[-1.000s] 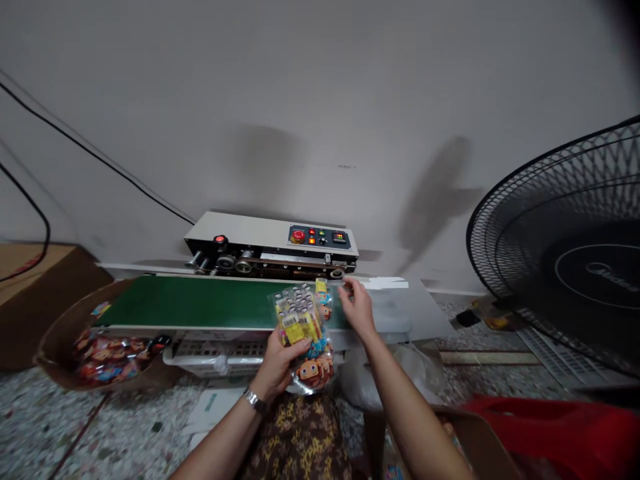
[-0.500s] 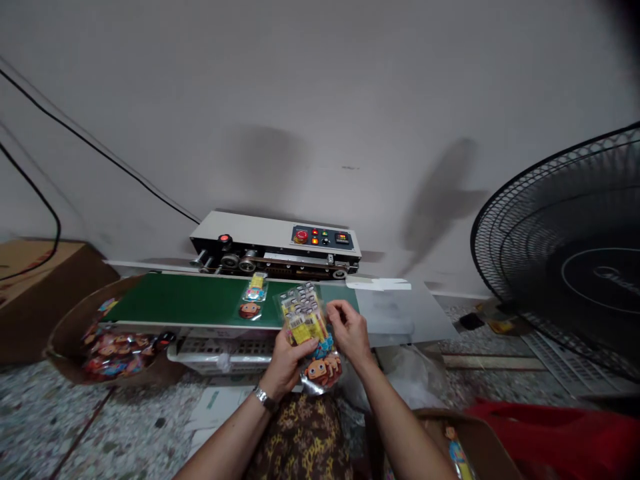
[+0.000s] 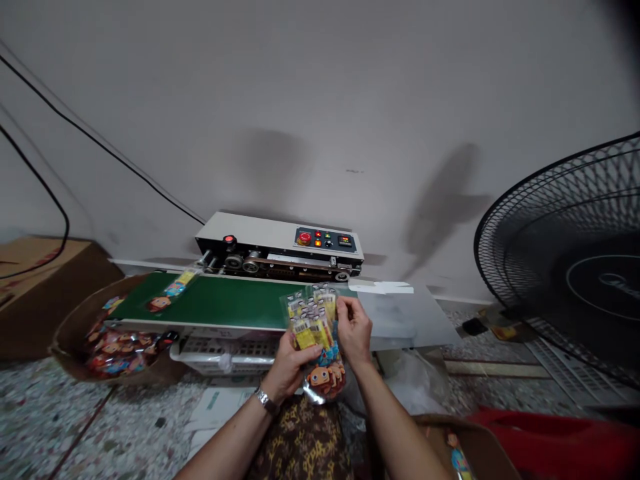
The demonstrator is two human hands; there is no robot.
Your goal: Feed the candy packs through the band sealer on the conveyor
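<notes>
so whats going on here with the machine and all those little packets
A person sits facing a band sealer with a green conveyor belt. The left hand holds a stack of clear cartoon-printed packets, and the right hand pinches the stack's top edge. One packet lies at the belt's left end, above a cardboard box holding more packets.

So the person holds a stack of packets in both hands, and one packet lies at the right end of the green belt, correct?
Not quite. In the head view the lone packet lies at the left end of the green belt. Both the left hand and right hand do hold the stack of packets.
</notes>
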